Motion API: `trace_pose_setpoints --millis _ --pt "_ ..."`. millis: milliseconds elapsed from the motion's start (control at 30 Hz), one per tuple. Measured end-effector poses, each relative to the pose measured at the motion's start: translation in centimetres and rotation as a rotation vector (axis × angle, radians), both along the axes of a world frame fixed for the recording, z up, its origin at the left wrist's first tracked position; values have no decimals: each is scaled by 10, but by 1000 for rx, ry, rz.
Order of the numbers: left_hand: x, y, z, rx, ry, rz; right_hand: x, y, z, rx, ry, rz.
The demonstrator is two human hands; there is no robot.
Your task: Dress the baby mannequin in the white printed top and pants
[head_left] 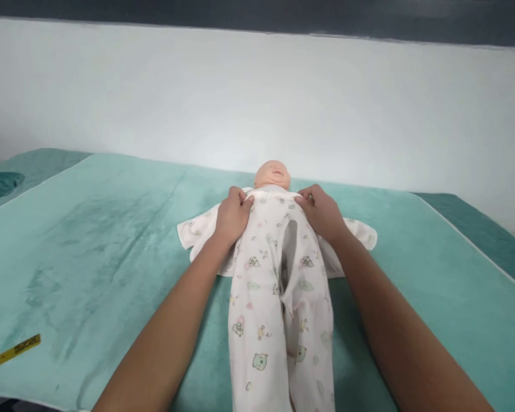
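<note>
A baby doll [273, 174] lies on its back, its head toward the wall. It wears a white printed top [201, 226] with the sleeves spread to both sides. White baby pants [260, 297] with small animal prints stretch over the doll's body toward me, with an open slit at the crotch. My left hand [235, 213] pinches the left corner of the waistband, and my right hand [320, 210] pinches the right corner. The waistband lies near the doll's neck. Most of the doll's torso is hidden under the pants.
A light green cloth [111, 257] covers the surface, over a darker green one [476, 229]. A yellow strip with black print [12, 352] lies at the lower left. A dark green bundle [2, 184] is at the far left. The white wall [257, 97] stands behind.
</note>
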State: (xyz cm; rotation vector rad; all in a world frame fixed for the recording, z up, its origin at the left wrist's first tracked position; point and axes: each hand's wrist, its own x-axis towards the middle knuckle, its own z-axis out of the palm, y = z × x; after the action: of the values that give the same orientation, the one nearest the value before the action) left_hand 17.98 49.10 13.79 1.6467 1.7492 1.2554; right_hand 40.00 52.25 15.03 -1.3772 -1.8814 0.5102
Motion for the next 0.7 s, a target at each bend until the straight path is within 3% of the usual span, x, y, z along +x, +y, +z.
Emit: trace_pose_setpoints --millis 167,300,433,567,700 --pt "3 5 -11 18 73 30 -6 11 -15 20 94 -122" --pt "1 3 -14 238 274 -26 2 10 -21 173 40 72" --pt "-3 7 -15 186 234 -75 8 9 -19 29 12 167" --pt "-4 13 -16 60 105 -5 7 11 -16 -32 -38 55" --pt "-3 18 -20 42 84 67 2 18 -14 -60 -79 -119"
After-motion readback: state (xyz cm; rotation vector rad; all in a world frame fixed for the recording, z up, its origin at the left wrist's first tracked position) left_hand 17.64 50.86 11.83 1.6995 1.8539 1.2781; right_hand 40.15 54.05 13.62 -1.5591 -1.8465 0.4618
